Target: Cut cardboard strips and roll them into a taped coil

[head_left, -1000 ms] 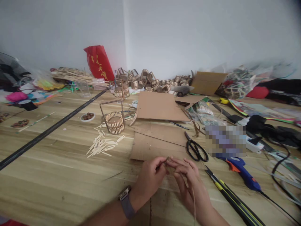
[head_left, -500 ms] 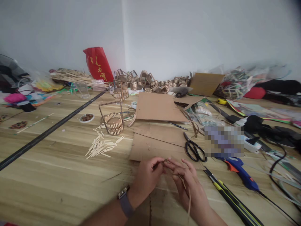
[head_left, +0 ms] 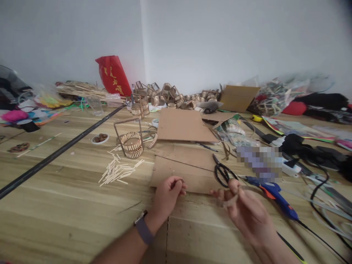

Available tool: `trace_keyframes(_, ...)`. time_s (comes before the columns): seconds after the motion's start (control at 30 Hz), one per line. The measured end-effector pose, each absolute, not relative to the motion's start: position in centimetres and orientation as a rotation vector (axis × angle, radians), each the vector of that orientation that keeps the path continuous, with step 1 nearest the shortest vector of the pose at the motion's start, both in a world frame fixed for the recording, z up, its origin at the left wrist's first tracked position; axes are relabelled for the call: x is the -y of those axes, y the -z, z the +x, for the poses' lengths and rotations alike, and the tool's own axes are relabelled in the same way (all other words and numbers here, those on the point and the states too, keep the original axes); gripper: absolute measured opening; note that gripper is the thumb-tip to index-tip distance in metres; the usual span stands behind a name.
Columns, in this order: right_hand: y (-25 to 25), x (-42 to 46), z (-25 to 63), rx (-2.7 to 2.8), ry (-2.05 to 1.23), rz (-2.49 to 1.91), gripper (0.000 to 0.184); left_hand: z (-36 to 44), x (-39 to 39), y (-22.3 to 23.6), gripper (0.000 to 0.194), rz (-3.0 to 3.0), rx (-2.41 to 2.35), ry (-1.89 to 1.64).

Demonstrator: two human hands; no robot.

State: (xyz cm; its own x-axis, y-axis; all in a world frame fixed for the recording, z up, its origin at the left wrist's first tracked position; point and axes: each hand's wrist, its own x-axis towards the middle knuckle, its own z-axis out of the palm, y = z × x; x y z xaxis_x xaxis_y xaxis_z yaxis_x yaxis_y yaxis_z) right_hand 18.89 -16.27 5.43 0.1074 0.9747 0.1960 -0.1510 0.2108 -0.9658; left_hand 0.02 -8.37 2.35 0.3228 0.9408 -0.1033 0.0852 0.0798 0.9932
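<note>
Currently, I have both hands raised over the wooden surface, well apart from each other. From the head view, my left forearm slants up and inward from the bottom edge, with a watch on its wrist. The left hand is curled narrow, thumb pressed against the bent forefinger, back of the hand toward me. A small brown piece sits pinched at its tips; it is too small for me to name. That hand covers part of the near edge of the flat cardboard.

My right forearm comes in from the lower right, slanting up and to the left. The right hand is rolled with its inner side facing up and left, thumb and fingers closed on a thin brown strip, which lies across the fingers. The hand is blurred, so I cannot make out the exact grip. Another brown length shows beyond the wrist, and I cannot tell whether it belongs to the same strip.

Its fingertips overlap the handles of the black scissors in my view; I can't tell whether they touch. Just right of that hand lies a blue glue gun.
</note>
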Motion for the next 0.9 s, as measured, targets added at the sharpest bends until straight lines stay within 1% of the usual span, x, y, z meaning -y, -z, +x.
trace_keyframes(0.07, -5.9, 16.2, 19.3, 1.189, -1.182, -0.98, 0.037, 0.1, 8.0, -2.2, 0.024, 1.256, -1.025, -0.877)
trace_keyframes(0.13, -5.9, 16.0, 19.0, 1.381, -1.209, -1.11, 0.033, 0.1, 8.1, -2.3, 0.028, 1.277, -0.951, -0.868)
trace_keyframes(0.23, -5.3, 15.6, 17.5, 1.617, -1.081, -1.234, 0.032, -0.1, 8.9, -2.6, 0.034, 1.342, -0.807, -0.776)
trace_keyframes(0.37, -4.7, 15.5, 16.0, 1.614, -0.87, -1.277, 0.035, -0.3, 9.7, -2.4, 0.025, 1.477, -0.726, -0.694)
trace_keyframes(0.43, -4.8, 15.5, 15.9, 1.614, -0.881, -1.25, 0.035, -0.3, 9.7, -2.2, 0.023, 1.522, -0.692, -0.678)
trace_keyframes(0.5, -5.0, 15.5, 16.2, 1.626, -0.901, -1.228, 0.035, -0.2, 9.6, -2.2, 0.026, 1.496, -0.654, -0.643)
trace_keyframes(0.57, -5.2, 15.2, 17.2, 1.537, -0.803, -1.27, 0.033, -0.2, 9.7, -2.6, 0.028, 1.481, -0.658, -0.589)
trace_keyframes(0.67, -5.3, 14.5, 20.1, 1.194, -0.52, -1.359, 0.032, -0.6, 10.4, -3.9, 0.026, 1.601, -0.74, -0.462)
trace_keyframes(0.77, -5.3, 14.0, 22.9, 0.958, -0.361, -1.36, 0.032, -1.6, 11.7, -5.2, 0.033, 1.705, -0.79, -0.384)
trace_keyframes(0.83, -5.4, 13.9, 23.8, 0.885, -0.323, -1.321, 0.032, -2.3, 12.3, -6.1, 0.038, 1.716, -0.794, -0.406)
trace_keyframes(0.9, -5.6, 14.0, 23.7, 0.884, -0.301, -1.281, 0.029, -2.8, 11.9, -7.3, 0.045, 1.723, -0.831, -0.524)
